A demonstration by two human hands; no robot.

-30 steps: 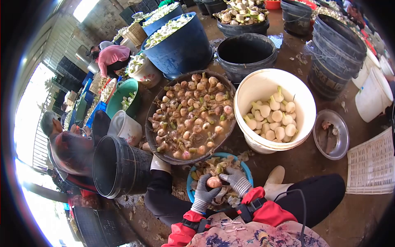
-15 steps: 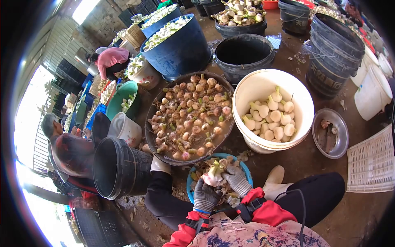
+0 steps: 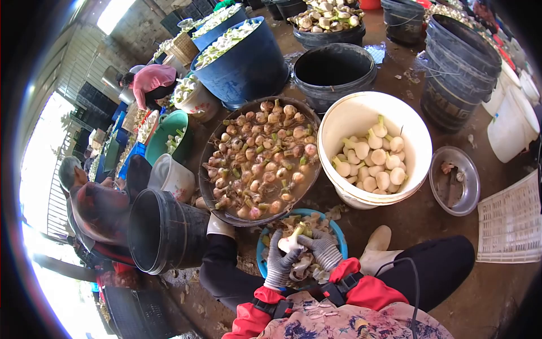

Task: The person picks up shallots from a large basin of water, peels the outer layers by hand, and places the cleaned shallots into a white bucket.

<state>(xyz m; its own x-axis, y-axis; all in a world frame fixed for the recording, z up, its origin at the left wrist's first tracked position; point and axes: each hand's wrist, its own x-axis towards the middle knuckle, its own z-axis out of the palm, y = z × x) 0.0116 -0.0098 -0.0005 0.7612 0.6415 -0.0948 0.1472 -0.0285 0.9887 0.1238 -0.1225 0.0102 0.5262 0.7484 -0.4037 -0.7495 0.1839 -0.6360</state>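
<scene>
The garlic bulb (image 3: 288, 243) slanted, its long axis diagonal, its green stem pointing to the upper right of the frame. It sat at lower centre between the two hands, over the blue basin (image 3: 342, 243). The left hand (image 3: 280, 260) was curled around the bulb; the right hand (image 3: 320, 248), fingers bent, touched it near the stem, whether gripping I couldn't tell

Garlic bulb (image 3: 289, 244) sits between left hand (image 3: 279, 263) and right hand (image 3: 320, 248), over basin (image 3: 339, 234) of peelings (image 3: 306, 266); beyond basin, tub (image 3: 243, 221) with unpeeled garlic (image 3: 265, 147) in water (image 3: 294, 195); to tub's right, pail (image 3: 341, 118) containing peeled garlic (image 3: 372, 155), then metal bowl (image 3: 467, 196); to tub's near left, bucket (image 3: 189, 226).
</scene>
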